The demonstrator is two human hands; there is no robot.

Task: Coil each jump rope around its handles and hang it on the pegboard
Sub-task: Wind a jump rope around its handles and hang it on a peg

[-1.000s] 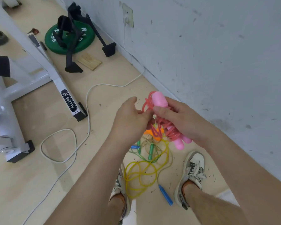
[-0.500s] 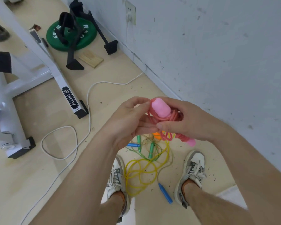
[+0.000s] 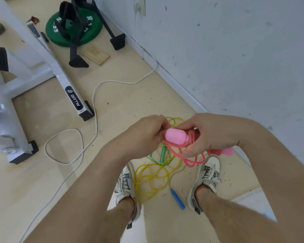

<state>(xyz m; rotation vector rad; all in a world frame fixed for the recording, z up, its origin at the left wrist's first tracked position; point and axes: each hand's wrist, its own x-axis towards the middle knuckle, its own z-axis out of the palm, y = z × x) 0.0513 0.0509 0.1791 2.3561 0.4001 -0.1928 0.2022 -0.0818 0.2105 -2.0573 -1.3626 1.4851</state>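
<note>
Here, both hands curled. Left hand [image 3: 146,135] pinches the pink handle [image 3: 176,136]; right hand [image 3: 212,134] grips the pink jump rope [image 3: 188,160], loops hanging beneath it. Yellow rope [image 3: 151,179] and blue handle [image 3: 177,199] on floor [image 3: 112,106] below.

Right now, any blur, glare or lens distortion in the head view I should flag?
Head view: soft even light, faint shadows, no harsh glare; left hand, right hand and the pink foam handle they hold slightly soft, pink plastic rope yet readable; wide-angle stretch swells the forearms at the bottom edge.
</note>
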